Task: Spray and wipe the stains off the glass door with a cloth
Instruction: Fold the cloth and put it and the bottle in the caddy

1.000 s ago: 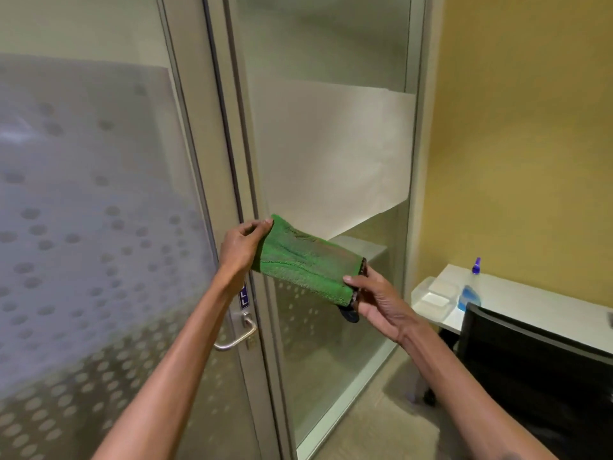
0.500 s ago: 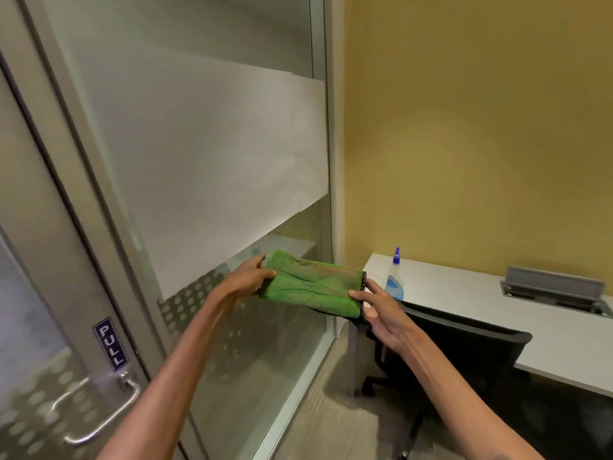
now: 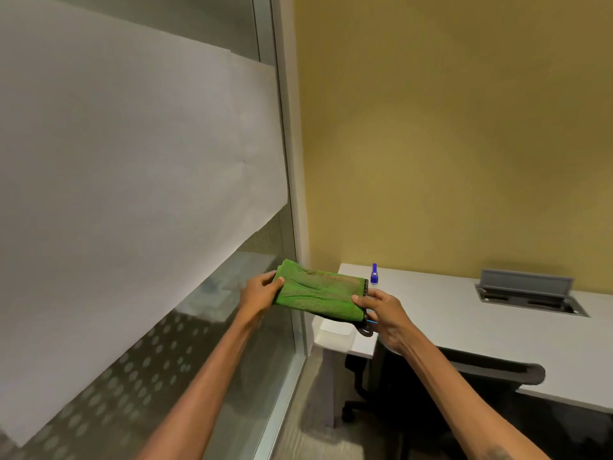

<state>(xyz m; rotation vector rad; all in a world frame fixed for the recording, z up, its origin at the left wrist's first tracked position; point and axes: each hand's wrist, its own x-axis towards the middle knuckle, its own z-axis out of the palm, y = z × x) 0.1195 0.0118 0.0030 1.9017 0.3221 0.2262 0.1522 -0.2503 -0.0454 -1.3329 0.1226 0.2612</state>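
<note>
A folded green cloth (image 3: 318,292) with brownish soiling is stretched between both hands at chest height. My left hand (image 3: 260,293) pinches its left end and my right hand (image 3: 381,310) grips its right end, where a dark loop hangs down. A glass panel (image 3: 132,194) with a frosted white band and dotted film below fills the left side; the cloth is held just in front of its lower right corner. The spray bottle (image 3: 374,273), blue-capped, stands on the white desk (image 3: 464,320) behind the cloth, mostly hidden by it.
A black office chair (image 3: 464,370) is tucked under the desk below my right arm. A grey cable box (image 3: 527,292) with a raised lid is set into the desk. A clear plastic container (image 3: 335,333) sits at the desk's near corner. A yellow wall stands behind.
The view has swung right, away from the door and its handle, toward the desk. Both hands keep hold of the cloth, now flatter and nearer the desk corner.
</note>
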